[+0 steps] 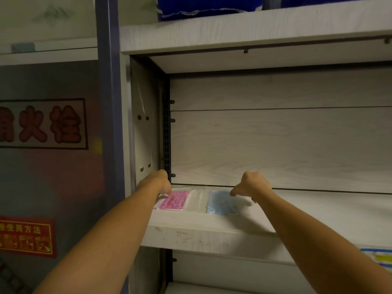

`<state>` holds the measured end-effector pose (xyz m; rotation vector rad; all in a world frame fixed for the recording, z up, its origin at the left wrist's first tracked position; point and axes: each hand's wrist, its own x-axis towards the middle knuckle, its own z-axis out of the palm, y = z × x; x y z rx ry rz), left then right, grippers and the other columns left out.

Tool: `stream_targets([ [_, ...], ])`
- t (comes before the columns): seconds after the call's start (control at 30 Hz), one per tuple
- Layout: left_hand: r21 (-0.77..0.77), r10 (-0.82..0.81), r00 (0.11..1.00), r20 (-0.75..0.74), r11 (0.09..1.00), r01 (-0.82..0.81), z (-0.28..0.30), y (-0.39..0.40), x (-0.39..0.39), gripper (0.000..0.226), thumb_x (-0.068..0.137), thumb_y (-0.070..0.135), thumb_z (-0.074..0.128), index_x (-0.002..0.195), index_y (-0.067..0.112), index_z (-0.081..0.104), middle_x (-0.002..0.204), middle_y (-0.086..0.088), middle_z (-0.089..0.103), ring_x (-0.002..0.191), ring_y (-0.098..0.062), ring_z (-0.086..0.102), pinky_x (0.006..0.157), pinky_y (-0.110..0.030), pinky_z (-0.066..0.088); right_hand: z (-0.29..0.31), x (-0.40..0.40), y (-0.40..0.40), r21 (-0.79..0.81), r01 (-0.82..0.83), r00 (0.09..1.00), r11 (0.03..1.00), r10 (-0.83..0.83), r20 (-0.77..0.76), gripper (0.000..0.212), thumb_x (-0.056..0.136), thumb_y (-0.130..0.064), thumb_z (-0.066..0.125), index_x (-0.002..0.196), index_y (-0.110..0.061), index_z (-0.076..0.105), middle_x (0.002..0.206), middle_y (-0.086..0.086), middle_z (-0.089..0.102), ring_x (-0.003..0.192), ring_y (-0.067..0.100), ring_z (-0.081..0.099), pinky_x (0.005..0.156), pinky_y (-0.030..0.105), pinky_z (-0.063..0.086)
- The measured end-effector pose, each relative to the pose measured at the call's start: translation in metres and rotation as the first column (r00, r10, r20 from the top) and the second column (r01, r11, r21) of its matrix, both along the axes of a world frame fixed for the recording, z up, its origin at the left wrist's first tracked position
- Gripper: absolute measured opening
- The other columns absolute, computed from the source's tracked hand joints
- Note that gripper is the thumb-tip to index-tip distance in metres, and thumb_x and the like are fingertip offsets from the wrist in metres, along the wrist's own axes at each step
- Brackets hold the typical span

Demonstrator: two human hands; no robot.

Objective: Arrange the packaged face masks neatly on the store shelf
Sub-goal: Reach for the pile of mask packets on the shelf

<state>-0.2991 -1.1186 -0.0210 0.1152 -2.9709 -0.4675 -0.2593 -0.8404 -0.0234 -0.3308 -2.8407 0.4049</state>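
upper shelf board in pale wood grain, carrying a blue item with a white scalloped edge at the far top. back panel of the same pale wood, one horizontal seam across it. dark perforated upright strip at the left inner corner, small pegs protruding. left side panel shows several drilled holes. grey-blue vertical post left of the unit. further left, a framed sign with large red characters, blurred. below it, a red notice with yellow print. blue-and-yellow label at the near right edge, partly cut off.
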Motion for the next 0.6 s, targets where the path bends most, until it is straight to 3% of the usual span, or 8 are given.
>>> stream_targets([
  [0.17,-0.032,-0.091,0.985,-0.143,0.996,0.087,0.005,0.008,0.001,0.021,0.091,0.017,0.061,0.11,0.009,0.063,0.102,-0.008,0.062,0.086,-0.026,0.063,0.077,-0.035,0.057,0.008,0.021,0.019,0.187,-0.036,0.999,0.982,0.04,-0.021,0.02,0.088,-0.028,0.065,0.086,-0.009,0.058,0.085,0.005,0.057,0.073,0.022,0.056,0.058,0.028,0.045],
  [0.3,-0.097,-0.204,0.959,-0.196,0.977,0.188,0.005,0.025,-0.001,0.019,0.091,0.018,0.059,0.106,0.013,0.07,0.103,-0.007,0.066,0.088,-0.026,0.065,0.083,-0.038,0.059,0.008,0.043,0.042,0.278,-0.048,0.992,0.959,0.078,-0.098,0.035,0.09,-0.03,0.066,0.116,-0.008,0.06,0.111,0.011,0.063,0.092,0.028,0.063,0.081,0.04,0.058],
  [0.47,-0.251,-0.344,0.902,-0.262,0.927,0.28,0.008,0.053,0.015,0.021,0.093,0.025,0.055,0.105,0.015,0.069,0.106,-0.008,0.065,0.091,-0.028,0.064,0.072,-0.031,0.052,0.011,0.078,0.064,0.296,0.006,0.992,0.955,0.031,-0.12,0.045,0.091,-0.033,0.067,0.126,-0.008,0.055,0.119,0.011,0.061,0.096,0.028,0.062,0.085,0.041,0.057],
  [0.6,-0.283,-0.434,0.863,-0.258,0.888,0.362,0.006,0.077,0.032,0.03,0.097,0.031,0.052,0.119,0.015,0.066,0.118,-0.008,0.064,0.098,-0.027,0.063,0.083,-0.037,0.056,0.01,0.109,0.085,0.312,0.022,0.996,0.95,0.005,-0.087,0.048,0.091,-0.036,0.065,0.129,-0.008,0.054,0.12,0.01,0.06,0.097,0.026,0.061,0.085,0.039,0.057],
])
